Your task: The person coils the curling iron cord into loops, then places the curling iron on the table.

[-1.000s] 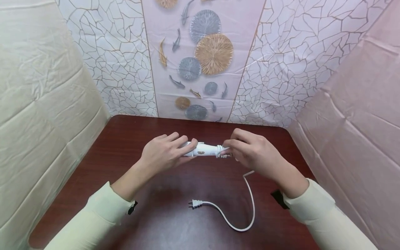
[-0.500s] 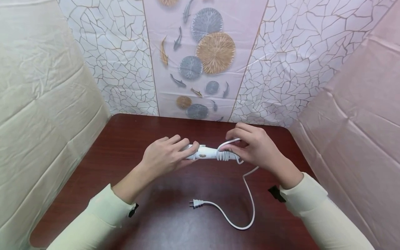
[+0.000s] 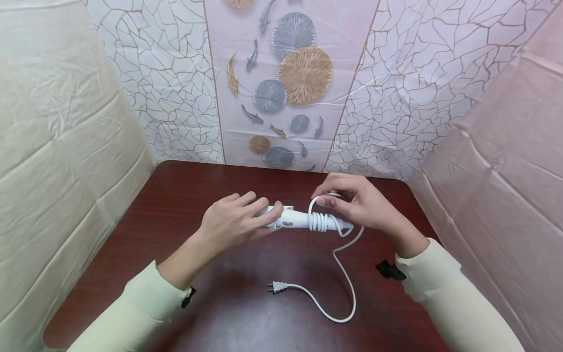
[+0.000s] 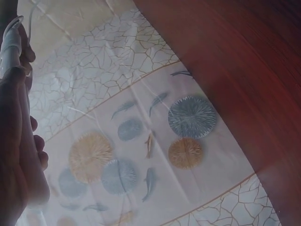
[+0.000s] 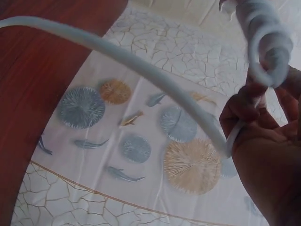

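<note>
A white wand-shaped corded appliance [image 3: 296,219] with a small brownish button is held above the table in the head view. My left hand [image 3: 237,215] grips its left part, fingers over the top; that end is mostly hidden. Several turns of white cord [image 3: 317,222] wrap the narrower right part. My right hand [image 3: 358,203] pinches the cord between thumb and fingers just above these turns, raising a loop. From there the cord trails down to a two-prong plug [image 3: 278,287] on the table. The right wrist view shows the cord [image 5: 155,77] running past the hand.
The dark red-brown table [image 3: 211,313] lies beneath both hands. A patterned cloth [image 3: 272,127] hangs behind its back edge. Plain pale cloth [image 3: 66,146] stands on the left, and another pale sheet [image 3: 497,171] on the right.
My right hand has gone from beside the turns to above them, lifting a cord loop. More turns show now. The appliance has tilted down slightly at its right end; the plug has barely moved.
</note>
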Motion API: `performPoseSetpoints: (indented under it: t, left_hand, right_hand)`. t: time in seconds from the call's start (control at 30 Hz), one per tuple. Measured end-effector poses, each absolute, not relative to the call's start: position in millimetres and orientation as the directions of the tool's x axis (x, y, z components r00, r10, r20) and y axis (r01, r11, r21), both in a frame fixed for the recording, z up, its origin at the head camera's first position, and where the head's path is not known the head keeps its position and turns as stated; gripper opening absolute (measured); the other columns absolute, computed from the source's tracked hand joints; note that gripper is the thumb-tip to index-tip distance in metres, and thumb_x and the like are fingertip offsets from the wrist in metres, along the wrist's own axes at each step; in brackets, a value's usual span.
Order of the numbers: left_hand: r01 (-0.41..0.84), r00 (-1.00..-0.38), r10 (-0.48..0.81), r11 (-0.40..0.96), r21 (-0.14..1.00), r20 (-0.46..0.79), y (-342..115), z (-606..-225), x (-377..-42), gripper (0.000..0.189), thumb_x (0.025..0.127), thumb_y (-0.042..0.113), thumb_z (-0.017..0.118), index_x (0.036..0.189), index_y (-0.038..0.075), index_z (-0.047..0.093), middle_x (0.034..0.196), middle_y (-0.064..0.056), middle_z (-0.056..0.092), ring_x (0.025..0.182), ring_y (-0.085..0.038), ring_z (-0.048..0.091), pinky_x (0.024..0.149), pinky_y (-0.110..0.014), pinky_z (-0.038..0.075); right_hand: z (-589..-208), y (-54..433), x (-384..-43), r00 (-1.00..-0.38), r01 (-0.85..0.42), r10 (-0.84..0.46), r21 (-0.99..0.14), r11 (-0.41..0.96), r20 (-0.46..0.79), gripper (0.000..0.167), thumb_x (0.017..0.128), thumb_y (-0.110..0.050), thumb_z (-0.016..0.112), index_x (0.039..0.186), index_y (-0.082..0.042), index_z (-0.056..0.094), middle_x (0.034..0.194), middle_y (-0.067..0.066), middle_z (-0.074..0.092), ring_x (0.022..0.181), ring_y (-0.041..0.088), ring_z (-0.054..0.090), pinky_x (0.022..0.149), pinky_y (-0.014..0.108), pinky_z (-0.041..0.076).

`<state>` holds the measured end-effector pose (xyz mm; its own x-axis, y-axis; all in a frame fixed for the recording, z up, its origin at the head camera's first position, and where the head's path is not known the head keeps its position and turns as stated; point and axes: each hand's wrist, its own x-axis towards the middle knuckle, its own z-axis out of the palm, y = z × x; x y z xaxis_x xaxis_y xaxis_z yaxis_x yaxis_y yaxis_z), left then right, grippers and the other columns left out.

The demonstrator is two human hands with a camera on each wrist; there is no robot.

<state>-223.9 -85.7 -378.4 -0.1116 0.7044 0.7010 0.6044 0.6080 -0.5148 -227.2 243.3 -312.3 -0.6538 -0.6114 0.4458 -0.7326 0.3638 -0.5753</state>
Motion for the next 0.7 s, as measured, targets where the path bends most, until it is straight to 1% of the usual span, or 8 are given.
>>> performPoseSetpoints:
  t: [0.1, 0.13, 0.2, 0.3, 0.47, 0.53, 0.63, 0.7]
  left_hand:
    - [0.604, -0.090, 0.704, 0.601, -0.524, 0.704, -85, -377, -222, 0.035, 0.104, 0.050, 0.069, 0.128, 0.025, 0.072, 0.095, 0.009, 0.070, 0.078, -0.015, 0.062, 0.056, -0.025, 0.045]
    - [0.604, -0.083, 0.702, 0.600, -0.524, 0.708, -85, -376, -221, 0.035, 0.104, 0.050, 0.070, 0.128, 0.025, 0.072, 0.095, 0.009, 0.069, 0.078, -0.015, 0.062, 0.056, -0.025, 0.045]
    - [0.608, -0.069, 0.696, 0.598, -0.523, 0.715, -84, -375, -220, 0.035, 0.103, 0.049, 0.071, 0.128, 0.025, 0.072, 0.094, 0.008, 0.069, 0.077, -0.016, 0.062, 0.056, -0.025, 0.045]
    - [0.611, -0.049, 0.685, 0.596, -0.520, 0.727, -84, -374, -219, 0.037, 0.101, 0.049, 0.073, 0.127, 0.023, 0.073, 0.093, 0.008, 0.068, 0.075, -0.016, 0.060, 0.055, -0.025, 0.043]
    - [0.603, -0.040, 0.665, 0.611, -0.513, 0.746, -84, -371, -219, 0.038, 0.101, 0.049, 0.072, 0.127, 0.022, 0.074, 0.093, 0.007, 0.068, 0.072, -0.016, 0.057, 0.055, -0.026, 0.042]
    - [0.602, -0.046, 0.662, 0.616, -0.508, 0.748, -84, -371, -219, 0.038, 0.101, 0.049, 0.072, 0.128, 0.022, 0.074, 0.094, 0.007, 0.069, 0.073, -0.016, 0.058, 0.055, -0.026, 0.043]
    - [0.603, -0.046, 0.658, 0.618, -0.504, 0.751, -83, -370, -219, 0.039, 0.101, 0.049, 0.072, 0.128, 0.022, 0.074, 0.094, 0.007, 0.069, 0.073, -0.016, 0.058, 0.056, -0.026, 0.044]
    - [0.607, -0.044, 0.651, 0.619, -0.497, 0.758, -83, -369, -219, 0.039, 0.101, 0.049, 0.073, 0.128, 0.021, 0.074, 0.094, 0.007, 0.070, 0.073, -0.016, 0.059, 0.056, -0.026, 0.044]
  right_hand:
    - [-313, 245, -231, -0.670, -0.702, -0.617, -0.622, 0.345, 0.413, 0.025, 0.100, -0.002, 0.078, 0.113, -0.022, 0.085, 0.103, 0.000, 0.080, 0.092, 0.012, 0.070, 0.081, 0.025, 0.056]
    - [-315, 246, -232, -0.675, -0.692, -0.617, -0.637, 0.339, 0.405, 0.026, 0.100, -0.001, 0.078, 0.114, -0.021, 0.086, 0.103, 0.000, 0.080, 0.092, 0.013, 0.071, 0.081, 0.025, 0.057]
    - [-319, 247, -234, -0.690, -0.667, -0.611, -0.669, 0.328, 0.388, 0.024, 0.099, 0.000, 0.078, 0.112, -0.018, 0.086, 0.101, 0.001, 0.080, 0.090, 0.013, 0.072, 0.079, 0.025, 0.059]
    - [-329, 249, -236, -0.715, -0.634, -0.589, -0.706, 0.316, 0.378, 0.019, 0.101, 0.000, 0.076, 0.110, -0.015, 0.085, 0.096, 0.004, 0.079, 0.083, 0.011, 0.068, 0.073, 0.024, 0.057]
    - [-351, 250, -235, -0.750, -0.582, -0.545, -0.764, 0.277, 0.375, 0.017, 0.104, -0.001, 0.071, 0.111, -0.009, 0.084, 0.097, 0.005, 0.078, 0.084, 0.011, 0.066, 0.071, 0.024, 0.055]
    - [-360, 248, -233, -0.747, -0.579, -0.538, -0.780, 0.238, 0.390, 0.017, 0.105, 0.000, 0.070, 0.113, -0.006, 0.084, 0.100, 0.001, 0.079, 0.085, 0.010, 0.066, 0.071, 0.023, 0.056]
    - [-374, 242, -231, -0.719, -0.614, -0.536, -0.766, 0.189, 0.444, 0.019, 0.101, 0.008, 0.069, 0.115, 0.002, 0.081, 0.104, -0.007, 0.079, 0.087, 0.007, 0.068, 0.074, 0.022, 0.057]
    - [-381, 238, -228, -0.710, -0.627, -0.532, -0.758, 0.179, 0.462, 0.022, 0.099, 0.014, 0.066, 0.117, 0.008, 0.077, 0.102, -0.011, 0.079, 0.085, 0.004, 0.068, 0.074, 0.021, 0.058]
